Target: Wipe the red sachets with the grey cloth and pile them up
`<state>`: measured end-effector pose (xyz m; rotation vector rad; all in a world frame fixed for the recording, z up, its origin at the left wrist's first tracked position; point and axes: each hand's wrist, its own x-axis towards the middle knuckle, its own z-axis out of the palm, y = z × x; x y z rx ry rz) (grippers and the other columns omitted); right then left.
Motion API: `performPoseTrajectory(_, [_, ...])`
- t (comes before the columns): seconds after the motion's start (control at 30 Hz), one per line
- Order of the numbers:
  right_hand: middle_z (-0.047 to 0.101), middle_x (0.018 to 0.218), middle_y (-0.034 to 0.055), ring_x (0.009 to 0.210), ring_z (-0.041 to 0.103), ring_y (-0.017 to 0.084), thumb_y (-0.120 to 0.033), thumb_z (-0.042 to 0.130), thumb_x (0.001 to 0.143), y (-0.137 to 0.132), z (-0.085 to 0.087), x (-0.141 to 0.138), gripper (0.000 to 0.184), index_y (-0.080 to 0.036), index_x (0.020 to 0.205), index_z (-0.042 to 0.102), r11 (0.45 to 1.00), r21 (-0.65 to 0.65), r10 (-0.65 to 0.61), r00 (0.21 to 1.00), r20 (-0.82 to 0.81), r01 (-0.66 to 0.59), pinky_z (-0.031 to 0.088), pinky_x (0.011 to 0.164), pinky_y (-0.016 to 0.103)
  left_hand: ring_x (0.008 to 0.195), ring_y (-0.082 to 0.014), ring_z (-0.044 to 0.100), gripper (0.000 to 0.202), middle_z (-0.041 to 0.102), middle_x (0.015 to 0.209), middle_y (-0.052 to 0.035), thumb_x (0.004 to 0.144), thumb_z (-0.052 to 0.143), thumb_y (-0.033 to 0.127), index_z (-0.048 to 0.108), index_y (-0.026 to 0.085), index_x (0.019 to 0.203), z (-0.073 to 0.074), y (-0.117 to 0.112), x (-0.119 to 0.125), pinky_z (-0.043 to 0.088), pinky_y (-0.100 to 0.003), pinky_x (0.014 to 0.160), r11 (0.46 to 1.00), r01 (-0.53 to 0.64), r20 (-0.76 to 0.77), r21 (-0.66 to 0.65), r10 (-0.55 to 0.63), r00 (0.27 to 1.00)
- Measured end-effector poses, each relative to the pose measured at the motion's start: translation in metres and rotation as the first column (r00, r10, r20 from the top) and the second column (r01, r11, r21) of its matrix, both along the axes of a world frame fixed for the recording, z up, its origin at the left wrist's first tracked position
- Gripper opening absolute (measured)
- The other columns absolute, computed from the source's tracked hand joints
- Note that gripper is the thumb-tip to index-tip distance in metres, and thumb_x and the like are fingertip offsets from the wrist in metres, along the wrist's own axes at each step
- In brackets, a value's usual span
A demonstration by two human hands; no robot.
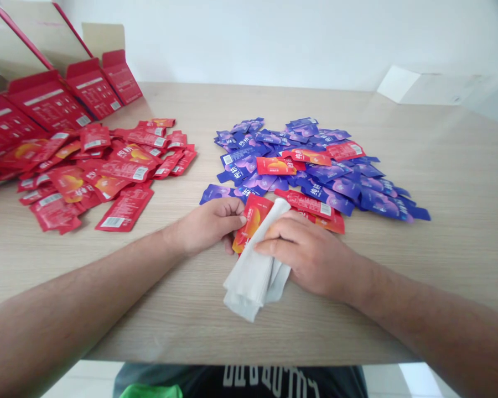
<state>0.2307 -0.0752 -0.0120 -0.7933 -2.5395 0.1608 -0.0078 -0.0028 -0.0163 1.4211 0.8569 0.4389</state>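
My left hand [211, 225] pinches a red sachet [253, 216] with orange fruit printed on it, thumb on its left edge. Folded white tissue [253, 276] is gripped by my right hand [311, 251], and it lies across the right side of that sachet. Just beyond both hands spreads a pile of purple sachets [332, 190]. Several red sachets lie on top of or in front of that pile, among them a red sachet [305, 203] close to my right fingers.
A heap of red sachets [124, 168] covers the table's left side. Behind it stand several open red boxes [50, 102]. A white box [423, 87] sits at the back right by the wall. The wooden table's [249, 345] front edge runs near my lap.
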Motion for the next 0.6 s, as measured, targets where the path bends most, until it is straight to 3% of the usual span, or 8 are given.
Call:
performPoseTrajectory(0.1, [0.068, 0.104, 0.0103, 0.099, 0.059, 0.025, -0.022, 0.055, 0.104, -0.0027, 0.0008, -0.0039, 0.021, -0.016, 0.113, 0.073, 0.998, -0.007, 0.067, 0.996, 0.053, -0.066, 0.053, 0.087, 0.041, 0.046, -0.0073, 0.056, 0.023, 0.059, 0.061, 0.0052, 0.09, 0.067, 0.032, 0.052, 0.018, 0.08, 0.0022, -0.0003, 0.0002, 0.045, -0.015, 0.042, 1.0, 0.017, -0.021, 0.021, -0.016, 1.0])
performPoseTrajectory(0.27, [0.068, 0.107, 0.0113, 0.104, 0.058, 0.027, -0.016, 0.061, 0.097, -0.0001, 0.0012, -0.0017, 0.022, -0.015, 0.117, 0.071, 0.999, -0.001, -0.043, 0.996, -0.084, 0.043, 0.053, 0.093, 0.045, 0.048, -0.0083, 0.058, 0.022, 0.061, 0.064, 0.0053, 0.091, 0.068, 0.034, 0.053, 0.019, 0.084, 0.0036, -0.0018, 0.0001, 0.048, -0.017, 0.044, 0.999, 0.05, -0.031, -0.017, -0.05, 0.998])
performPoseTrajectory(0.43, [0.068, 0.107, 0.0099, 0.101, 0.057, 0.025, -0.021, 0.055, 0.103, -0.0019, 0.002, -0.0034, 0.02, -0.017, 0.112, 0.072, 0.999, -0.008, 0.053, 0.999, -0.007, -0.053, 0.053, 0.091, 0.042, 0.048, -0.0076, 0.057, 0.018, 0.062, 0.065, 0.0045, 0.092, 0.065, 0.03, 0.054, 0.018, 0.085, 0.0046, -0.002, 0.0001, 0.048, -0.016, 0.043, 0.997, 0.083, -0.047, 0.004, -0.083, 0.995])
performPoseTrajectory(0.6, [0.068, 0.11, 0.0116, 0.106, 0.057, 0.027, -0.016, 0.062, 0.098, 0.0008, 0.0013, -0.0017, 0.02, -0.014, 0.116, 0.07, 0.999, 0.0, -0.042, 0.994, -0.102, 0.042, 0.052, 0.095, 0.044, 0.046, -0.0081, 0.056, 0.016, 0.062, 0.064, 0.0037, 0.092, 0.065, 0.031, 0.057, 0.018, 0.088, 0.0055, 0.0, -0.0008, 0.047, -0.016, 0.04, 0.99, 0.144, -0.079, -0.015, -0.144, 0.986])
